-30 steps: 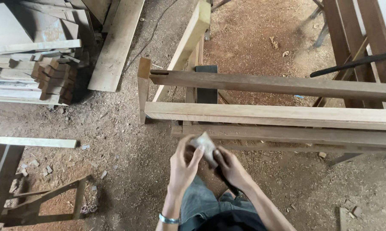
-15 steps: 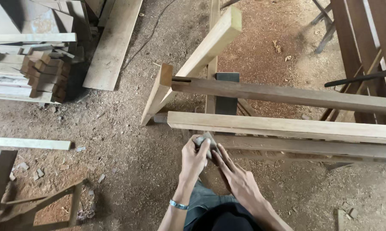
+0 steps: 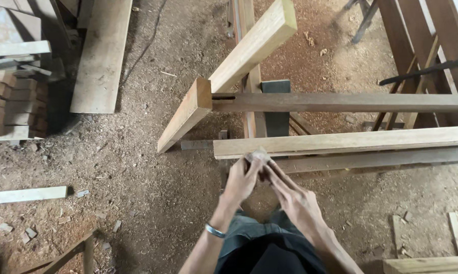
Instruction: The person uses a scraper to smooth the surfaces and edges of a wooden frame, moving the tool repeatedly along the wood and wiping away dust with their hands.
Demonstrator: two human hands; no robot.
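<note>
Nearest the camera, the person's dark trousers (image 3: 269, 248) are filling the bottom edge, and both forearms are reaching forward from there. The left hand (image 3: 241, 180), with a thin blue-grey band (image 3: 214, 231) sitting on its wrist, is curling its fingers up around a small pale folded scrap, probably sandpaper (image 3: 258, 155). The right hand (image 3: 292, 195) is lying beside it with long fingers stretched forward, its fingertips (image 3: 269, 170) pinching the same scrap from the other side. So both hands are closing on the scrap, which is sitting at their joined fingertips, poking out just above them.

The scrap is pressing against the near edge of a long pale planed wooden rail (image 3: 350, 142) lying crosswise, close to its left end. Just beneath that rail a darker wooden strip (image 3: 371, 160) is running parallel. Beyond, a brown wooden bar (image 3: 340, 102) is lying crosswise too, and a thick light timber beam (image 3: 229, 76) is slanting across its left end.

Farther off, on the sawdust-covered dirt floor (image 3: 148, 167), a broad flat plank (image 3: 102, 50) is lying at the upper left beside a stack of short wooden blocks (image 3: 16, 104).
</note>
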